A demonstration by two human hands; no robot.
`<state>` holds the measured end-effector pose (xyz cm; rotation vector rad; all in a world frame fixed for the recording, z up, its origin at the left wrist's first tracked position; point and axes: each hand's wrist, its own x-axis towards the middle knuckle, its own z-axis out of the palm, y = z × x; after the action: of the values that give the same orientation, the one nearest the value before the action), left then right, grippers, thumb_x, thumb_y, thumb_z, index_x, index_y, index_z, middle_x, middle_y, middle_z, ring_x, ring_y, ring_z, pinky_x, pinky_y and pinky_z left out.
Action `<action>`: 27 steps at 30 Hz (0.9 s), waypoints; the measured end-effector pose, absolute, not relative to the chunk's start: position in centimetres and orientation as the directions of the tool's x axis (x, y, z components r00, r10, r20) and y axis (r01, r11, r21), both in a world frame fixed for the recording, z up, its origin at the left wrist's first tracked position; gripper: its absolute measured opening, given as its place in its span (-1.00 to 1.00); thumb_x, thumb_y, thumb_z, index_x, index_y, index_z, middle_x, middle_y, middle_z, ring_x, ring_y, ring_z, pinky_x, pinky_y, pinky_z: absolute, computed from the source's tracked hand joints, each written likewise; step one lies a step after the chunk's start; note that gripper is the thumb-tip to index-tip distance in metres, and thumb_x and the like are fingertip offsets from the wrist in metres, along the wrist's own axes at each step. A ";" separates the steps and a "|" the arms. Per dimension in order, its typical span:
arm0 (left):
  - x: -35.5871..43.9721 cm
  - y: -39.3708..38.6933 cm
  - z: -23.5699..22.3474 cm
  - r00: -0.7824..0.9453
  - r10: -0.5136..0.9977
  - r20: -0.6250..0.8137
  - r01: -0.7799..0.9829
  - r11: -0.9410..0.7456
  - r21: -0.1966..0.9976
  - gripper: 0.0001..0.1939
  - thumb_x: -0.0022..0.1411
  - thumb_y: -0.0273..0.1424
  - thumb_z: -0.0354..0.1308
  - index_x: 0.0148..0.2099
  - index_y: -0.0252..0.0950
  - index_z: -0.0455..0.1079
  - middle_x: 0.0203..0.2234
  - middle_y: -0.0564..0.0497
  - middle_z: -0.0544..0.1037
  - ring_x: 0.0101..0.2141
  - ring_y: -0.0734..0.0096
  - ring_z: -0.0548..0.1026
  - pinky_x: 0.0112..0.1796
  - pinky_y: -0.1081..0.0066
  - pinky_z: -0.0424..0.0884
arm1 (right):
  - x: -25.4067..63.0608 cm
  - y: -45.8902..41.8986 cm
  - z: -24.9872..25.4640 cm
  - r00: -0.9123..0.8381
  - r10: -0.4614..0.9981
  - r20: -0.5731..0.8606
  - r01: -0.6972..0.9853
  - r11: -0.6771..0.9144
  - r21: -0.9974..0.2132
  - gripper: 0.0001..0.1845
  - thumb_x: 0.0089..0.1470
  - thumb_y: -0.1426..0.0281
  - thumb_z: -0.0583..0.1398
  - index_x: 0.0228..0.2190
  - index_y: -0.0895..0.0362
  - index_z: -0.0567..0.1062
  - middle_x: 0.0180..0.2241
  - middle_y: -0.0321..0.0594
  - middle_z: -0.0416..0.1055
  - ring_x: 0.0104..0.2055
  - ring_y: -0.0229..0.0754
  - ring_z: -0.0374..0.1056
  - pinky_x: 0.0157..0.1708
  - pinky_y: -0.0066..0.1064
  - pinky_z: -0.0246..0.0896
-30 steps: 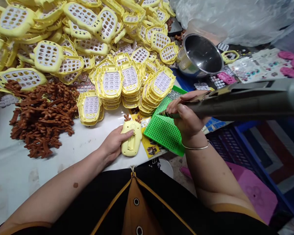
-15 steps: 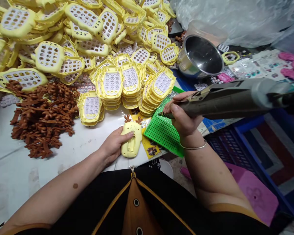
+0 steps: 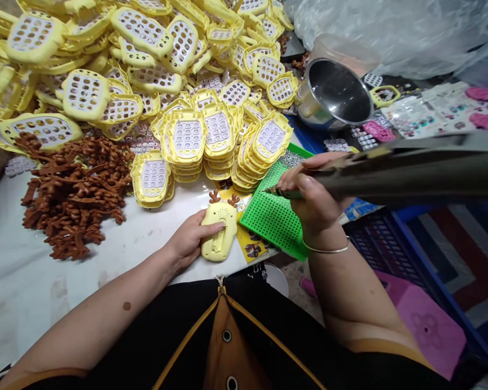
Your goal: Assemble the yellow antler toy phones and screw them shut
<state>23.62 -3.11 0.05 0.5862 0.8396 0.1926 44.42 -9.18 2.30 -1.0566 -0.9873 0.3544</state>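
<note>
My left hand (image 3: 189, 241) grips a yellow toy phone (image 3: 220, 230) with small brown antlers, lying back side up on the white table (image 3: 44, 281). My right hand (image 3: 315, 197) is closed round a long grey electric screwdriver (image 3: 394, 165), whose tip hovers over a green perforated screw tray (image 3: 274, 214) just right of the toy. A silver bangle sits on my right wrist.
A big heap of yellow phone front shells (image 3: 146, 70) fills the back, with neat stacks (image 3: 215, 141) near the toy. A pile of brown antler parts (image 3: 71, 187) lies left. A steel pot (image 3: 335, 97), clear plastic bags and blue crates (image 3: 431, 244) are at right.
The screwdriver's rear end swung up, then came back down to nearly level; its tip stayed over the green tray. My left hand kept hold of the toy.
</note>
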 end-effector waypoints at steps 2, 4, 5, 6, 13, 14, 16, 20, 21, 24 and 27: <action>23.5 -3.1 -0.1 0.675 0.372 -0.637 0.080 0.822 0.564 -0.56 -0.08 -0.48 0.37 -0.10 -0.37 0.43 -0.30 -0.14 0.61 -0.37 0.29 0.56 -0.30 0.35 0.45 | 43.4 -9.9 3.7 0.565 0.624 0.540 0.191 0.537 -0.821 -0.86 0.00 0.25 0.27 -0.33 -0.09 0.44 -0.64 -0.40 0.20 -0.63 -0.19 0.20 -0.59 -0.23 0.22; 23.5 -3.2 -0.2 0.686 0.364 -0.630 0.093 0.815 0.572 -0.57 -0.09 -0.47 0.38 -0.10 -0.37 0.43 -0.29 -0.13 0.61 -0.37 0.31 0.55 -0.31 0.35 0.44 | 42.0 -10.5 5.0 0.565 0.612 0.554 0.152 0.582 -0.799 -0.87 0.01 0.28 0.26 -0.32 -0.09 0.45 -0.64 -0.41 0.20 -0.63 -0.20 0.20 -0.58 -0.21 0.24; 23.5 -3.3 -0.2 0.690 0.366 -0.625 0.094 0.810 0.579 -0.57 -0.09 -0.46 0.38 -0.11 -0.37 0.44 -0.30 -0.12 0.61 -0.38 0.32 0.54 -0.31 0.35 0.43 | 41.3 -10.8 5.4 0.546 0.630 0.552 0.111 0.598 -0.793 -0.86 0.01 0.32 0.26 -0.31 -0.07 0.46 -0.63 -0.40 0.22 -0.63 -0.21 0.21 -0.57 -0.22 0.26; 23.5 -3.4 -0.2 0.693 0.371 -0.618 0.092 0.805 0.586 -0.58 -0.09 -0.45 0.38 -0.12 -0.37 0.44 -0.31 -0.11 0.60 -0.38 0.34 0.54 -0.31 0.36 0.43 | 40.5 -11.0 5.8 0.511 0.659 0.552 0.065 0.611 -0.789 -0.85 0.01 0.36 0.25 -0.30 -0.05 0.47 -0.63 -0.40 0.24 -0.62 -0.21 0.23 -0.56 -0.22 0.28; 23.6 -3.9 0.1 0.699 0.436 -0.566 0.041 0.766 0.641 -0.61 -0.12 -0.42 0.40 -0.18 -0.34 0.45 -0.37 -0.01 0.57 -0.39 0.41 0.48 -0.29 0.41 0.35 | 37.2 -10.7 5.5 0.314 0.778 0.545 -0.064 0.590 -0.805 -0.79 0.03 0.42 0.22 -0.24 -0.01 0.43 -0.56 -0.35 0.33 -0.57 -0.23 0.32 -0.55 -0.28 0.30; 23.5 -3.9 0.1 0.700 0.437 -0.565 0.043 0.764 0.644 -0.61 -0.12 -0.42 0.39 -0.18 -0.34 0.45 -0.37 -0.01 0.57 -0.39 0.41 0.48 -0.29 0.41 0.34 | 37.0 -10.6 5.4 0.308 0.784 0.539 -0.051 0.579 -0.814 -0.79 0.03 0.42 0.22 -0.24 -0.01 0.42 -0.56 -0.35 0.34 -0.57 -0.23 0.31 -0.54 -0.28 0.30; 23.5 -3.9 0.0 0.702 0.438 -0.561 0.049 0.757 0.651 -0.60 -0.11 -0.42 0.38 -0.16 -0.34 0.45 -0.37 0.00 0.56 -0.40 0.41 0.47 -0.30 0.41 0.33 | 36.9 -10.3 5.1 0.298 0.793 0.531 -0.027 0.563 -0.826 -0.79 0.03 0.41 0.23 -0.23 -0.03 0.41 -0.56 -0.36 0.35 -0.58 -0.24 0.29 -0.54 -0.29 0.30; 23.4 -3.7 -0.4 0.714 0.430 -0.552 0.063 0.747 0.662 -0.60 -0.10 -0.43 0.36 -0.15 -0.34 0.43 -0.37 0.00 0.54 -0.38 0.38 0.47 -0.27 0.37 0.33 | 36.9 -9.7 4.5 0.253 0.813 0.524 -0.006 0.543 -0.840 -0.81 0.03 0.39 0.23 -0.26 -0.05 0.41 -0.56 -0.38 0.33 -0.59 -0.24 0.28 -0.53 -0.27 0.32; 23.4 -3.7 -0.5 0.716 0.424 -0.554 0.070 0.747 0.661 -0.62 -0.10 -0.44 0.35 -0.16 -0.35 0.42 -0.38 0.00 0.54 -0.38 0.38 0.47 -0.27 0.37 0.33 | 36.9 -9.5 4.3 0.240 0.818 0.522 -0.001 0.538 -0.843 -0.83 0.02 0.39 0.23 -0.28 -0.05 0.41 -0.56 -0.37 0.32 -0.59 -0.24 0.28 -0.53 -0.27 0.32; 23.5 -3.6 -0.6 0.723 0.414 -0.553 0.072 0.751 0.656 -0.66 -0.10 -0.45 0.34 -0.20 -0.36 0.42 -0.40 0.00 0.53 -0.37 0.37 0.46 -0.26 0.36 0.32 | 37.0 -9.1 3.7 0.204 0.845 0.495 0.003 0.505 -0.863 -0.84 -0.04 0.39 0.26 -0.36 -0.03 0.39 -0.56 -0.35 0.32 -0.59 -0.23 0.27 -0.56 -0.27 0.32; 23.4 -3.6 -0.6 0.728 0.419 -0.543 0.050 0.757 0.651 -0.66 -0.10 -0.44 0.34 -0.21 -0.37 0.42 -0.40 -0.01 0.53 -0.36 0.35 0.46 -0.24 0.33 0.33 | 37.1 -8.8 3.3 0.172 0.897 0.407 0.022 0.409 -0.912 -0.77 -0.12 0.28 0.32 -0.42 -0.03 0.36 -0.56 -0.34 0.33 -0.60 -0.23 0.24 -0.56 -0.25 0.34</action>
<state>23.44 -3.57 -0.63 0.6942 0.7392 0.2227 37.07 -8.81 3.27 -0.9624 -1.2432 0.7821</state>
